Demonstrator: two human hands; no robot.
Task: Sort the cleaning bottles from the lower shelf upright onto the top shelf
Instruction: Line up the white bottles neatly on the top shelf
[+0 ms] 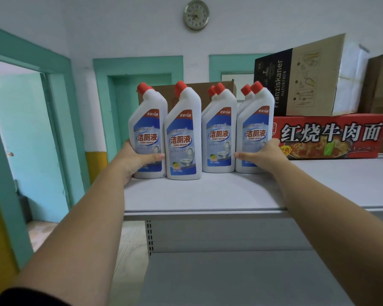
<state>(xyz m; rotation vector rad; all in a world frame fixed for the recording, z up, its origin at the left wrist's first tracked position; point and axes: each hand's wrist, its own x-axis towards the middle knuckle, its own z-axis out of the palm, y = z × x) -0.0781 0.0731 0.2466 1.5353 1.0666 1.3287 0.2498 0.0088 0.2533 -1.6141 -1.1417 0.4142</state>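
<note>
Several white toilet-cleaner bottles with red caps and blue labels stand upright in a row on the grey top shelf [208, 195]. More bottles stand behind the front ones; only their caps show. My left hand [137, 160] wraps the leftmost bottle [148, 129] at its base, thumb across the label. My right hand [261, 156] grips the rightmost bottle [255, 127] low down from the right side. Between them stand a second bottle [182, 133] and a third bottle [219, 131], untouched. The lower shelf [241, 279] shows bare grey surface.
A red noodle carton [332, 136] lies on the top shelf right of the bottles, with a tilted brown-and-black box [301, 78] on it. A brown box [197, 93] stands behind the bottles. More boxes sit far right. Teal door frames and a wall clock [196, 14] are behind.
</note>
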